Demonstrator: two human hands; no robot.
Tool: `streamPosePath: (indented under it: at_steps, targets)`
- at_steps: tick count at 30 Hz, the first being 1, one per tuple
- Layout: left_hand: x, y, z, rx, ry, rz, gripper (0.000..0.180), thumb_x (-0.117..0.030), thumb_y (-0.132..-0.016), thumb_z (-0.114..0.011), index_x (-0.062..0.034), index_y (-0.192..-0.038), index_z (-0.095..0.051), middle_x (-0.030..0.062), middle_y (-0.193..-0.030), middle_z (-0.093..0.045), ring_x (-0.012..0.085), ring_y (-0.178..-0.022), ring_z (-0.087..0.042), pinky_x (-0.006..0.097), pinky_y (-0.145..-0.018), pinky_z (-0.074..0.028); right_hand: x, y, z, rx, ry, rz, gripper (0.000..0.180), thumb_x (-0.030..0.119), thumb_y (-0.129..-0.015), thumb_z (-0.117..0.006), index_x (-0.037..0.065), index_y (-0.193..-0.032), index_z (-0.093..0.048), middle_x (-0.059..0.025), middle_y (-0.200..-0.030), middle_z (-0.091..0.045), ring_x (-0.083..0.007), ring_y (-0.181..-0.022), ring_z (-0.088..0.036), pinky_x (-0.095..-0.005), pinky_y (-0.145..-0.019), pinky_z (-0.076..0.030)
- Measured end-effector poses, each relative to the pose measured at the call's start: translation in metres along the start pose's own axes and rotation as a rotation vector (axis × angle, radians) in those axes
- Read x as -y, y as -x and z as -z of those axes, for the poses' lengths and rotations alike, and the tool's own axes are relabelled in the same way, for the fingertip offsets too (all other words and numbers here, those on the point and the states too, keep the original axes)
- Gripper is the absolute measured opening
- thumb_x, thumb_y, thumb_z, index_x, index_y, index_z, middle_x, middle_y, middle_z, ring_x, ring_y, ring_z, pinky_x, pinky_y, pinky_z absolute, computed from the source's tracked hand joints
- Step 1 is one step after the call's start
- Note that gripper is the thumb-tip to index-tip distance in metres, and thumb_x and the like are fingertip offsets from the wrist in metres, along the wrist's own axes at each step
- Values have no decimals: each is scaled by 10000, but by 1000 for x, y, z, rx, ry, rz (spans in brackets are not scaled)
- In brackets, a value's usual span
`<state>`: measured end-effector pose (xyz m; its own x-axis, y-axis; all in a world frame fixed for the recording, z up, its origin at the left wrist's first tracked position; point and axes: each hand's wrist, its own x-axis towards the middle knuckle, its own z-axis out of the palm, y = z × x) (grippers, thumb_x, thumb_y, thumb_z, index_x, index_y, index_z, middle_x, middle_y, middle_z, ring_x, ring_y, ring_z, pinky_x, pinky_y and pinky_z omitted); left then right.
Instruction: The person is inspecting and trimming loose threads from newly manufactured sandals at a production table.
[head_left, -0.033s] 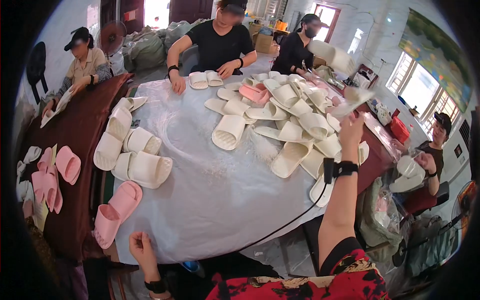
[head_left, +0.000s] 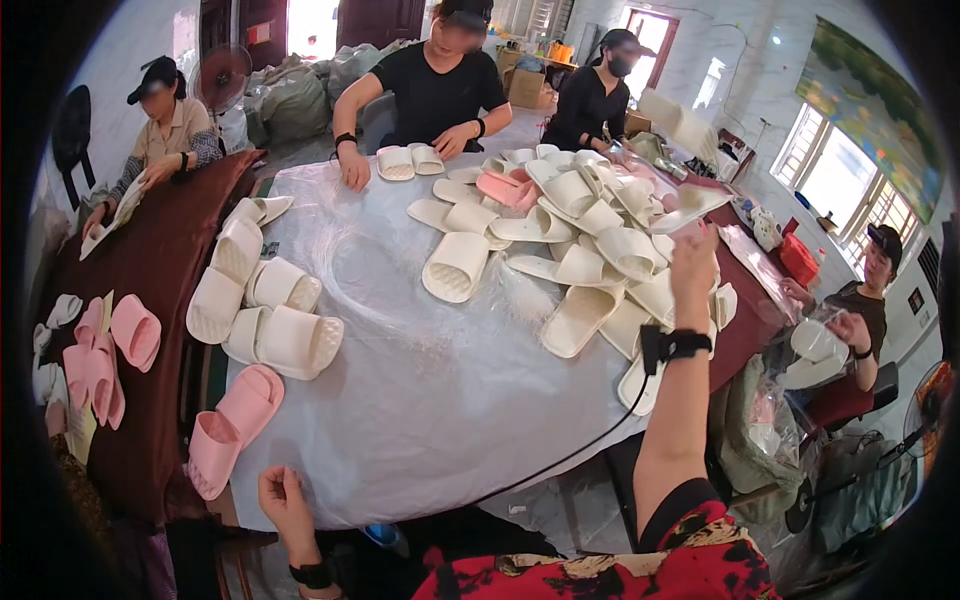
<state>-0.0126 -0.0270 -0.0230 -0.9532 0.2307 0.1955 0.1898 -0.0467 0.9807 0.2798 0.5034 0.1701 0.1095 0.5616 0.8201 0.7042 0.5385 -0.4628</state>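
Lifting pale flat slipper (head_left: 690, 207), right hand (head_left: 692, 268), seemingly

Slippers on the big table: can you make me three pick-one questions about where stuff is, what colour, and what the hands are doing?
1. Where is the pink pair of slippers?
A. near table edge, left
B. on a chair
C. far right

2. What colour is the big slipper pile?
A. blue
B. cream, one pink
C. black

3. How is the right hand?
A. resting flat
B. raised over the pile
C. in a bag

Answers: 1 A, they lie by the near-left rim of the table. 2 B, mostly cream. 3 B, it is lifted; the left hand rests at the near edge.
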Motion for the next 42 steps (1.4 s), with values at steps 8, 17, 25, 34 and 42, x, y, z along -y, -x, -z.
streamPosePath:
  at_steps: [8,17,25,34,42]
  targets:
    - [0,-4,8,-72,-74,48,77,-88,-920,-579,-22,-922,-539,15,-846,-532,89,-749,-491,211,-666,-403,88,121,8,767,-129,290,233,245,-857,-601,47,-975,-635,-184,-759,-646,-377,-729,-627,-459,-660,-494]
    - [-12,-36,80,-535,-741,-494,367,-121,-843,-651,28,-1153,-523,181,-1193,-523,323,-1120,-493,404,-979,-379,134,233,19,1226,-367,553,231,229,-830,-638,39,-959,-654,-164,-786,-651,-347,-741,-628,-428,-663,-492]
    - [6,-46,85,-411,-370,-141,445,-137,-850,-672,32,-1212,-476,157,-1130,-582,245,-1005,-610,325,-868,-488,138,268,20,1269,-255,616,225,222,-812,-644,36,-937,-657,-164,-816,-661,-346,-762,-634,-438,-685,-500]
    - [-1,-44,88,-329,186,177,454,-147,-901,-627,34,-1247,-396,139,-1070,-595,144,-896,-604,254,-765,-510,144,270,35,1249,-301,627,229,234,-813,-656,60,-963,-652,-152,-832,-672,-331,-786,-645,-424,-688,-506]
    - [-35,24,31,-38,335,184,375,-127,-906,-637,-66,-1224,-447,23,-979,-625,64,-856,-568,203,-741,-459,181,281,58,1129,-876,578,240,152,-826,-657,-8,-996,-604,-138,-859,-655,-327,-811,-632,-389,-708,-500]
